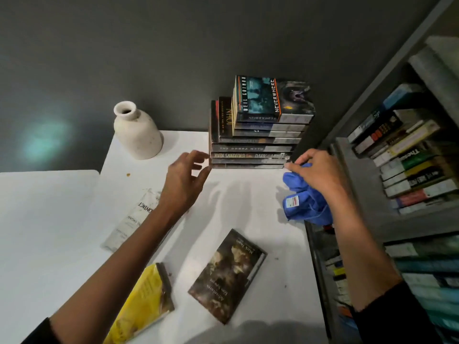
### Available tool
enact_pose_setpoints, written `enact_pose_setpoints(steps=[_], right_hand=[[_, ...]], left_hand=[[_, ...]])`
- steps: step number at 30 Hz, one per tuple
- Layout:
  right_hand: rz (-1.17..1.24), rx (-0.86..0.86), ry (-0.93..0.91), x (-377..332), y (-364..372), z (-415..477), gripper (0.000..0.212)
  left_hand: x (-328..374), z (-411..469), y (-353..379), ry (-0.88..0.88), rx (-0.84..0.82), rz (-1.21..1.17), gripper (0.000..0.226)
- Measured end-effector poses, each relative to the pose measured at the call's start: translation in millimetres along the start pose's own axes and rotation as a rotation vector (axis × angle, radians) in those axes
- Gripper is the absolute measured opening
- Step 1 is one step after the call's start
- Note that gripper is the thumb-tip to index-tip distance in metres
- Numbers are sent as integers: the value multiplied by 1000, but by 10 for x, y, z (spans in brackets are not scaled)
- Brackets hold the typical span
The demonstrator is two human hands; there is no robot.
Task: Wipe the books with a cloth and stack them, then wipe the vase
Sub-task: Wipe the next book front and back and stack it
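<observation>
at the back of the table (248,194), square the stack of books (258,135) gently: nudge with the spread, empty left hand (185,181), brace with the right hand (318,173) gripping the blue cloth (304,202), clear of the vase (136,135).

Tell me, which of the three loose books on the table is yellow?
The yellow book, nearest the camera by the left forearm. The Tom Sawyer book right of it is dark brown; the white book farther back lies partly under the forearm.

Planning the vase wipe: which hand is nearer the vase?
Left. The left hand is just right of the vase; the right hand, gripping the cloth, is far right.
</observation>
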State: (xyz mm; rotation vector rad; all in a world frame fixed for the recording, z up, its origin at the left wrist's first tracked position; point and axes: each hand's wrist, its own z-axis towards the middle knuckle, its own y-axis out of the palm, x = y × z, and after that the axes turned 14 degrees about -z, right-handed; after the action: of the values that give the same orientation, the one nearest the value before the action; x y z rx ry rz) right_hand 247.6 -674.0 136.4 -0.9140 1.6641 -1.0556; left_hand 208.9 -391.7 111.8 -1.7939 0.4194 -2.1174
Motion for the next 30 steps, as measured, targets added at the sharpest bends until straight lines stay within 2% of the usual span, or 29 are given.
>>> enact_pose_setpoints(steps=[5, 8, 11, 14, 16, 18, 22, 30], right_hand=[[-109, -251, -48, 44, 373, -462, 24], [-214, -388, -53, 83, 577, -713, 26], [-308, -512, -66, 118, 774, -905, 30], [-345, -568, -48, 165, 964, -1034, 39], [-367, -595, -37, 187, 1073, -1069, 44], [-391, -618, -31, 189, 1162, -1101, 49], [-386, -621, -14, 201, 1265, -1120, 52], [-328, -662, 5, 297, 1319, -1032, 45]], left_hand=[[-274, -882, -59, -212, -209, 9, 15], [-387, -1353, -60, -406, -301, 24, 5], [-478, -1742, -77, -626, -432, 35, 17], [-529, -1953, -130, -957, -609, -109, 25], [-562, -2013, -120, -1129, -651, -247, 32], [-578, -2063, -67, -1255, -590, -429, 31], [-571, -2087, 129, -1489, -296, -860, 20], [-535, -2029, 414, -1490, -174, -800, 15]])
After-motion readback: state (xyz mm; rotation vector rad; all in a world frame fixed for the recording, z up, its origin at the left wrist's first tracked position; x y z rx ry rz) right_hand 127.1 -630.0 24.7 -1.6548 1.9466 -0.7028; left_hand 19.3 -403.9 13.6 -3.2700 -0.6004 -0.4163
